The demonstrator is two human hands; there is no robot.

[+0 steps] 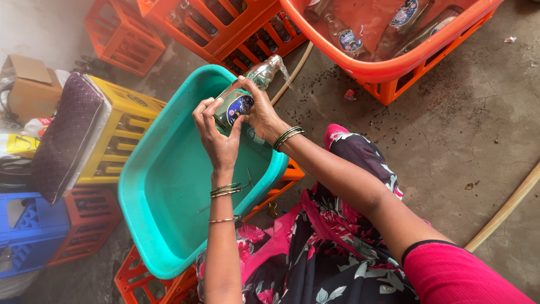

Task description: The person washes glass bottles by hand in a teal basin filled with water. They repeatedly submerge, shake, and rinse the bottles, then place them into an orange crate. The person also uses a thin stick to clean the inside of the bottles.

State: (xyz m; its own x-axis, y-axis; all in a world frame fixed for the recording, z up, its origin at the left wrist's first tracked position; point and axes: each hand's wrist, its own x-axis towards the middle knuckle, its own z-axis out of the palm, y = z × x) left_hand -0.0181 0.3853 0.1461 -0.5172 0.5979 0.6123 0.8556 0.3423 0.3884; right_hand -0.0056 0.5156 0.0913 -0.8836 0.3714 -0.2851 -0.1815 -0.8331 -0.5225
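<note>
Both hands closed on a clear glass bottle (247, 93) above a teal tub (169, 197). Left hand (216, 138) wrapped around the labelled lower body, fingers (203, 112) curled over its blue oval label; right hand (260, 110) gripping the upper body near the shoulder. Bottle tilted, neck pointing up and away toward the far rim, a thin stream of water (287, 73) spilling from its mouth. Bangles (225, 190) on the left wrist, green bangles (288, 136) on the right. Tub propped on an orange crate (146, 281), across a lap in floral black-and-pink cloth (332, 236). Beyond, a large orange basin (388, 62) holding more labelled bottles, set on another orange crate. More orange crates (225, 34) with bottles at the top. At left, a yellow crate (121, 135) under a dark quilted cushion (70, 135), a blue crate (28, 231) below, a cardboard box (28, 84) behind. Pale hose (506, 208) lying across the stained concrete floor (472, 141) at right.
</note>
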